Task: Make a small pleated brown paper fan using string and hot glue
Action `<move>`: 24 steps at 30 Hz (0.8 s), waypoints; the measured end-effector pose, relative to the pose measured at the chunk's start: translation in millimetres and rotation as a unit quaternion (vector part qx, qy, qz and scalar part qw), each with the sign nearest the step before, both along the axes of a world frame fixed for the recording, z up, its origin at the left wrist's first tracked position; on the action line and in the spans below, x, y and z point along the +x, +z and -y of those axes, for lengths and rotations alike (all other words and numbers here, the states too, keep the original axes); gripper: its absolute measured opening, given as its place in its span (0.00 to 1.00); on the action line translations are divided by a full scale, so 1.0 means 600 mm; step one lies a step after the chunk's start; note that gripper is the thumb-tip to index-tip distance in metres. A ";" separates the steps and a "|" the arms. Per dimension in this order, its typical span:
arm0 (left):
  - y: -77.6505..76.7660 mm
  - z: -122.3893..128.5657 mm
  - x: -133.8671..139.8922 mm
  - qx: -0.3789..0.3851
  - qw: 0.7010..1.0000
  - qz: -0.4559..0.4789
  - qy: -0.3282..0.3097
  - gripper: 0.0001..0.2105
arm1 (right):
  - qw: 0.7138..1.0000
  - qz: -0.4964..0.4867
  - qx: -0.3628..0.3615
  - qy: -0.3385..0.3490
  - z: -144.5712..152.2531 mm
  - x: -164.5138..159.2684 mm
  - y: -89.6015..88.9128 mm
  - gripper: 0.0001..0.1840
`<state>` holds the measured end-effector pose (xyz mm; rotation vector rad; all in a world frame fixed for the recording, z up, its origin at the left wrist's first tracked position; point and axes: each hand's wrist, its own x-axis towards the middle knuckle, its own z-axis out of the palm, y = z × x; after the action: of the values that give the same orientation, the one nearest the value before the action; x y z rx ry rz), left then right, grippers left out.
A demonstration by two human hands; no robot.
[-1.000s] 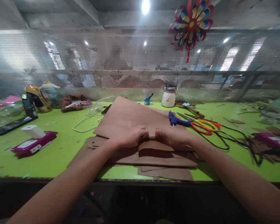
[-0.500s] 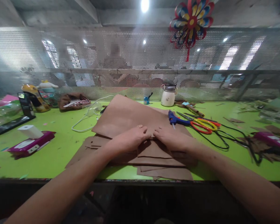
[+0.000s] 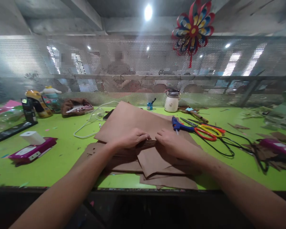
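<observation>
A stack of brown kraft paper sheets (image 3: 126, 121) lies in front of me near the table's front edge. On top of it is a folded piece of brown paper (image 3: 152, 159) with several layered folds showing at its far edge. My left hand (image 3: 134, 138) has its fingers closed at the left end of that folded edge. Opposite it, a small gap away, my right hand (image 3: 168, 142) pinches the same edge, thumb hidden underneath. Smaller brown paper pieces (image 3: 169, 183) stick out below the stack.
Just right of the stack lie a blue glue gun (image 3: 181, 125) and scissors with red and yellow handles (image 3: 206, 132). Purple power strips (image 3: 33, 151) sit at both sides. A white jug (image 3: 171, 101) and a blue ink bottle (image 3: 149, 106) stand before the perforated screen (image 3: 133, 70).
The folded paper has turned, and its near corner now points toward me. Layered folds now show between my hands. My left hand has shifted slightly left; the view has tilted up a little.
</observation>
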<state>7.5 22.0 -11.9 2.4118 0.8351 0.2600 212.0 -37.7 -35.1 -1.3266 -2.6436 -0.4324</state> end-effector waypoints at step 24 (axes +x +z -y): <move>-0.013 0.020 0.002 -0.430 0.876 0.214 0.037 0.13 | 0.981 -0.079 0.165 0.064 0.002 -0.015 0.010 0.10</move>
<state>9.0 9.9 -19.6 1.4152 0.6401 0.3440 203.0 -39.0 -29.2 -1.0369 -2.3807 -0.6827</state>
